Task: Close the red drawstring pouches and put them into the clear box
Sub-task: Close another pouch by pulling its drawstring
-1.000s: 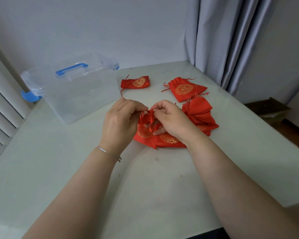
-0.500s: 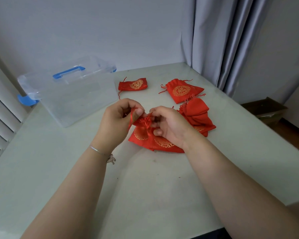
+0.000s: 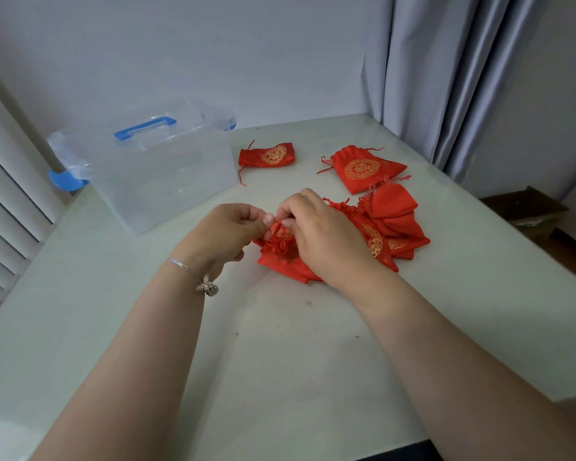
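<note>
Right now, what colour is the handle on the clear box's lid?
Blue. The handle on the clear box shows clearly in the head view.

A red pouch [image 3: 280,257] with gold print lies mid-desk, its gathered mouth pinched by both hands. More red pouches [image 3: 393,224] pile just right of it. Two lie farther off: one [image 3: 268,155] beside the clear box [image 3: 153,168], one [image 3: 363,169] right.

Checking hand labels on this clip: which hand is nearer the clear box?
Left. The left hand pinches the pouch just in front of the clear box; the right hand is beyond it, farther from the box.
</note>
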`<state>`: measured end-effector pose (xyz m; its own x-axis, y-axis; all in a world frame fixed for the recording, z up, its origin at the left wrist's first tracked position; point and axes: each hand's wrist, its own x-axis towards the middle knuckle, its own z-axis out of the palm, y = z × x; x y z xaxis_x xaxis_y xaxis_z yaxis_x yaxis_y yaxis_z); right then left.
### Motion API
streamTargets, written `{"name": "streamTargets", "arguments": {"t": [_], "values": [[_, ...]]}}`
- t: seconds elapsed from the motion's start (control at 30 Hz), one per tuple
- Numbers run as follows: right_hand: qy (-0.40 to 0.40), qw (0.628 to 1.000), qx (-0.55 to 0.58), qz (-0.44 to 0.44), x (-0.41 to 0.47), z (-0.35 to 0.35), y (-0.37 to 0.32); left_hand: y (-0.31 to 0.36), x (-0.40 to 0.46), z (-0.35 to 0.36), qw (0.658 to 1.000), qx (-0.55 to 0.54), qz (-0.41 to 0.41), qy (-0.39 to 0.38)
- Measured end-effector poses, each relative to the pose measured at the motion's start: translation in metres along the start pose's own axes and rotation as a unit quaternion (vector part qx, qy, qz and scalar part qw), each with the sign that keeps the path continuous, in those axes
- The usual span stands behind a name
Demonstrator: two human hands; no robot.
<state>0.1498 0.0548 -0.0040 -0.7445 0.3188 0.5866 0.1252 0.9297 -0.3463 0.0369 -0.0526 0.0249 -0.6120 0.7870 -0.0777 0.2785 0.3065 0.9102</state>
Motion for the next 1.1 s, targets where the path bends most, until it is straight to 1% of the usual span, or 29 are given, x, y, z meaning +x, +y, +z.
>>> {"name": "streamTargets", "arguments": {"t": [0.13,0.27,0.37,0.4,0.43,0.5,0.53,0.57,0.63,0.73,0.87,0.93,1.03,1.1], "values": [[0.014,1.000,0.007,-0.019,0.001,0.001,0.002,0.001,-0.002,-0.001,0.999,0.029,0.010,-0.024],[0.018,0.999,0.012,-0.050,0.000,0.001,0.002,0.000,-0.003,-0.005,0.996,0.043,0.016,-0.082],[0.017,0.997,0.037,-0.066,0.001,0.001,0.002,0.001,-0.004,-0.003,0.996,0.039,0.014,-0.081],[0.016,0.996,0.077,-0.045,0.002,0.001,0.002,0.001,-0.003,-0.003,0.997,0.033,0.012,-0.073],[0.008,0.991,0.134,-0.002,0.002,0.001,0.002,0.001,-0.003,-0.002,0.998,0.022,0.009,-0.064],[-0.038,0.966,0.235,0.096,0.003,0.000,0.005,0.001,-0.002,-0.001,0.999,0.001,0.006,-0.049],[-0.069,0.956,0.255,0.127,0.003,-0.001,0.007,0.001,-0.001,-0.001,0.999,-0.010,0.006,-0.041],[-0.098,0.952,0.252,0.142,0.004,-0.002,0.010,0.000,-0.001,-0.001,0.999,-0.022,0.007,-0.034],[-0.137,0.957,0.212,0.142,0.003,-0.003,0.015,0.000,0.000,0.000,0.999,-0.045,0.006,-0.021],[-0.159,0.962,0.167,0.147,0.003,-0.005,0.016,0.001,-0.001,0.000,0.999,-0.053,0.002,-0.011],[-0.145,0.963,0.180,0.138,0.003,-0.008,0.016,0.003,-0.002,-0.002,0.998,-0.059,-0.016,-0.004],[-0.129,0.970,0.162,0.129,0.003,-0.009,0.016,0.003,-0.002,-0.003,0.998,-0.050,-0.035,-0.003],[-0.070,0.988,0.103,0.093,0.002,-0.010,0.014,0.002,-0.001,-0.004,0.998,-0.029,-0.056,-0.008],[-0.037,0.995,0.073,0.052,0.001,-0.010,0.012,0.000,0.001,-0.005,0.997,-0.038,-0.065,-0.016]]}}
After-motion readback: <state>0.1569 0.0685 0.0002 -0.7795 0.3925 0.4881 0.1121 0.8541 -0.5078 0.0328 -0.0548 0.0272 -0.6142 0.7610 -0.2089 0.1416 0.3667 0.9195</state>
